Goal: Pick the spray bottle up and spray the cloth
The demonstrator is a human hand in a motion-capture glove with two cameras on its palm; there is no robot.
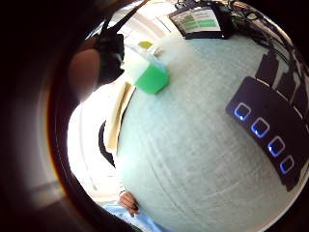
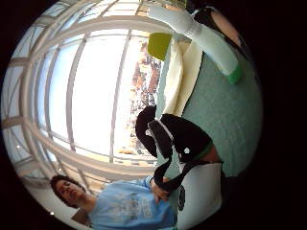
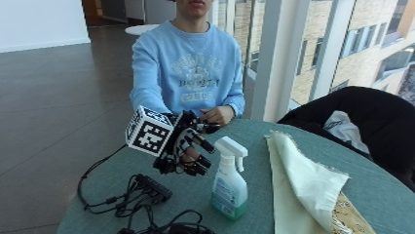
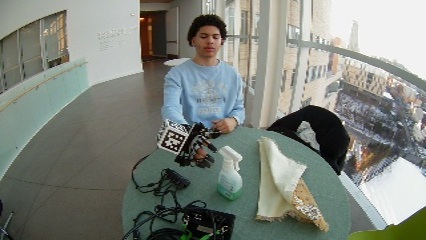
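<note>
A clear spray bottle [image 3: 230, 185] with green liquid and a white trigger head stands upright on the round green table [image 3: 214, 222]. It also shows in the little finger side palm view as the spray bottle [image 1: 147, 70], and as the spray bottle [image 2: 204, 36] beside the cloth. My gloved right hand [image 3: 189, 146] hovers above the table just beside the bottle, apart from it, with fingers spread and holding nothing. The cream cloth [image 3: 301, 178] lies folded on the table beyond the bottle. My bare other hand [image 3: 217, 115] rests at the table's far edge.
A black power strip [image 3: 152, 187] with cables lies on the table beside the bottle; it appears as the power strip [image 1: 268, 130] with blue lights. A black chair [image 3: 363, 117] with a jacket stands past the cloth. A dark box [image 4: 210, 223] sits at the table's near edge.
</note>
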